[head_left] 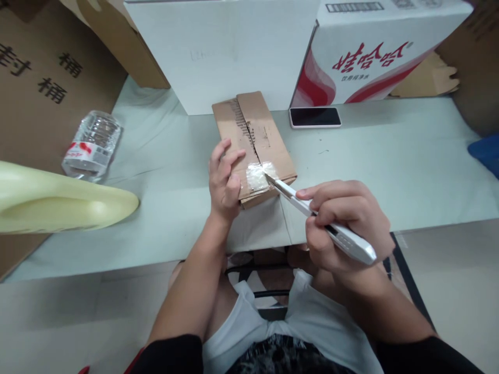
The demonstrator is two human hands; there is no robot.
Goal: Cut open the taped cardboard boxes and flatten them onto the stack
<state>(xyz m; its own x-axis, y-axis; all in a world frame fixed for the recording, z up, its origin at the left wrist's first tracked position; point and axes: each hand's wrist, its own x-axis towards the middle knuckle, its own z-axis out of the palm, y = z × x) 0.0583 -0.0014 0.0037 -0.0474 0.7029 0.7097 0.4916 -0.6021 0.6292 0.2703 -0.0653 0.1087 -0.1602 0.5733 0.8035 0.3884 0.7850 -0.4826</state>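
Note:
A small brown cardboard box lies at a slant on the pale green table, a dark seam running along its top. Clear tape covers the seam at the box's near end. My left hand grips the box by its left side, with fingers on the top face. In my right hand is a white utility knife, its blade out and the tip at the tape, close to the seam.
Behind the box stand a large white carton and a red-and-white carton. A phone lies before them. At left are a plastic bottle, a yellow object and a brown carton; a blue item sits far right.

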